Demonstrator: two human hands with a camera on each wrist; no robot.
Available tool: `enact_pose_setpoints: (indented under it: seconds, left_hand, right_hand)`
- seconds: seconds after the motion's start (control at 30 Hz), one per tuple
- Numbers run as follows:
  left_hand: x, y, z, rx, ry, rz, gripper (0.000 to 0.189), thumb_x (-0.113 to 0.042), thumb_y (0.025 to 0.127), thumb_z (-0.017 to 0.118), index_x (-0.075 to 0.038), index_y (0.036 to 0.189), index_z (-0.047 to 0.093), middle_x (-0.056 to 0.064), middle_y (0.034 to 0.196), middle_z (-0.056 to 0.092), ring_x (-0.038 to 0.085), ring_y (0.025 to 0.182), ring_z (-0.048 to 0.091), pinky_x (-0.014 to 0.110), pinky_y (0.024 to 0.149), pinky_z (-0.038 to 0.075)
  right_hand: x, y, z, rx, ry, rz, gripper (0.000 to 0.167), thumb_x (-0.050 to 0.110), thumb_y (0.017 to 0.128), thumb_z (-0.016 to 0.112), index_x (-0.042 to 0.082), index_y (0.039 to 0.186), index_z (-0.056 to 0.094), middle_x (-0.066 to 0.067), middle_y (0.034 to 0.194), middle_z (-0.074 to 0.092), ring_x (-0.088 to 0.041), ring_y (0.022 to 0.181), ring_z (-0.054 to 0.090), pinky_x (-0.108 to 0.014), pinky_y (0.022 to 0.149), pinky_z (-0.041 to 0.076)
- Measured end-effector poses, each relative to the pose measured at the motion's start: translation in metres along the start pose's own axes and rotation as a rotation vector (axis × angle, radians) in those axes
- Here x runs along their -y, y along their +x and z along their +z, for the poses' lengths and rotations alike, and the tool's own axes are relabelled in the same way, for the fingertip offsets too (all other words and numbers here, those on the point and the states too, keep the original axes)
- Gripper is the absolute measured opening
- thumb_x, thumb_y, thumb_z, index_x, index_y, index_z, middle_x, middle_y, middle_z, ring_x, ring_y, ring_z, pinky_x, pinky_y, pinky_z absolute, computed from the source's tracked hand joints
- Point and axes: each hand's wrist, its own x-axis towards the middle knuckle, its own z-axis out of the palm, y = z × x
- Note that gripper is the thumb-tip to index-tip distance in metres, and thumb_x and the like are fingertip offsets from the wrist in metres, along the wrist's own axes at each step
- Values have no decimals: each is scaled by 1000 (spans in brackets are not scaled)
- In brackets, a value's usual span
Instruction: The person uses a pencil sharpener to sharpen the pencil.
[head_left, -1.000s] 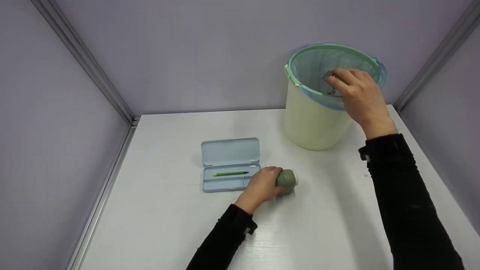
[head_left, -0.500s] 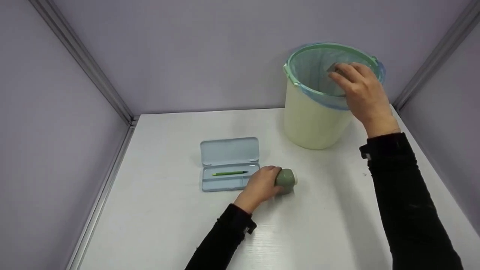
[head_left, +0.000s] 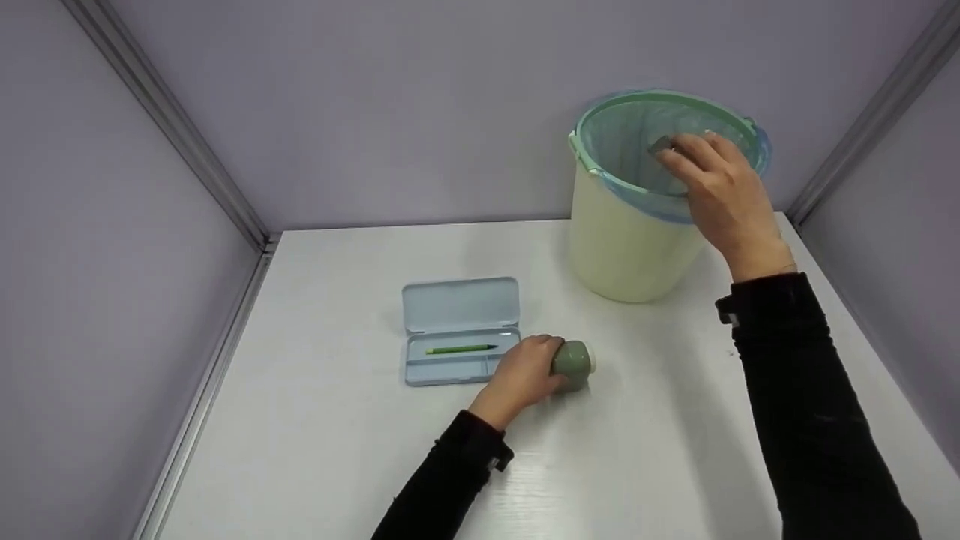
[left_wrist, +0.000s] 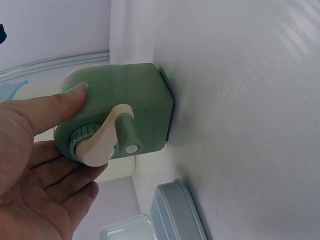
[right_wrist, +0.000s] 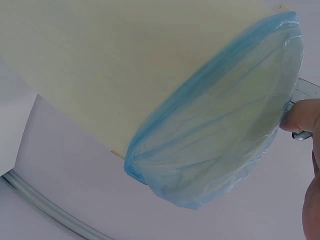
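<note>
My left hand (head_left: 523,371) grips a green hand-crank pencil sharpener (left_wrist: 115,85) that stands on the table. In the left wrist view the thumb lies on its body and the fingers reach round behind the cream crank. Over the mouth of a pale yellow-green bin (head_left: 622,247), my right hand (head_left: 724,187) pinches a small clear plastic drawer (head_left: 658,145). Only a corner of that drawer shows past the thumb in the right wrist view; the fingers hide most of it. A thin blue bag (right_wrist: 215,130) lines the bin and folds over its rim.
A light blue pencil case (head_left: 461,304) lies with its lid raised, just left of the sharpener. One green pencil (head_left: 461,349) rests inside it. Behind the bin rises a grey wall (head_left: 420,112), and side panels flank the white table (head_left: 330,435).
My right hand rose slightly over the bin, then dipped again, still holding the drawer. Dark bits seen below it a second ago no longer show. The left hand and sharpener have kept their place.
</note>
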Motion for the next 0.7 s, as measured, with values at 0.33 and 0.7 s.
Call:
enact_pose_setpoints:
  seconds: [0.33, 0.7]
  left_hand:
    - [1, -1, 1, -1, 12, 7, 53, -22, 80, 81, -3, 126, 63, 10, 117, 66, 21, 103, 63, 31, 85, 51]
    - [2, 2, -3, 14, 32, 31, 46, -22, 82, 80, -6, 122, 65, 9, 116, 64, 19, 102, 60, 29, 83, 50]
  right_hand:
    - [7, -3, -3, -67, 55, 98, 56, -25, 76, 58, 5, 123, 59, -19, 126, 56, -44, 115, 51, -48, 103, 38]
    - [28, -30, 2, -205, 364, 218, 68, -17, 71, 76, 5, 130, 52, -15, 126, 55, -32, 108, 56, -42, 93, 45]
